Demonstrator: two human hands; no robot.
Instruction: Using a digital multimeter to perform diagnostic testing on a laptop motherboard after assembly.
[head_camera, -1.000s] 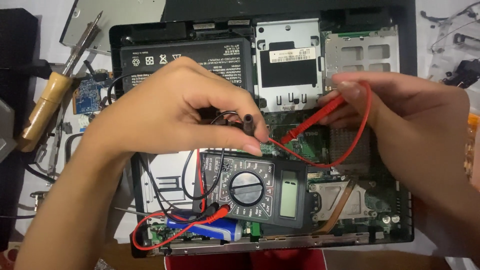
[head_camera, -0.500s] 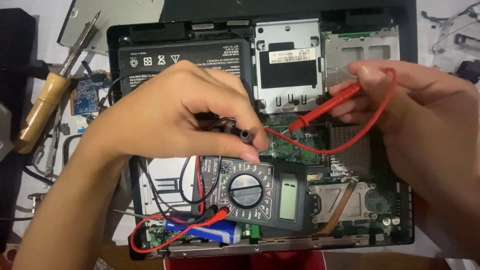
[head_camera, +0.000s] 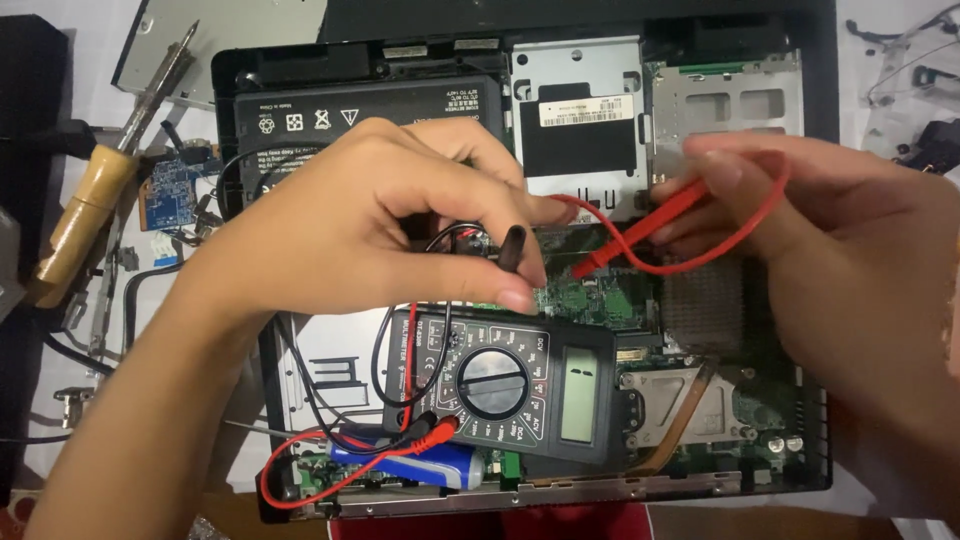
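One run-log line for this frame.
left hand: holds black probe | right hand: holds red probe on green board | multimeter lies on opened laptop

One screen and three labels around the two hands

The multimeter's screen is a tall grey-green rectangle set in the black meter body just below the left hand, right of the round dial, with only faint marks showing on it. A white rectangular sticker with dark print lies on the metal drive bay above and between the hands, up-left of the right hand. The black battery label, carrying white symbols and small print, runs above the left hand and is partly hidden by its knuckles. A white panel label with black marks sits below the left wrist, left of the meter.
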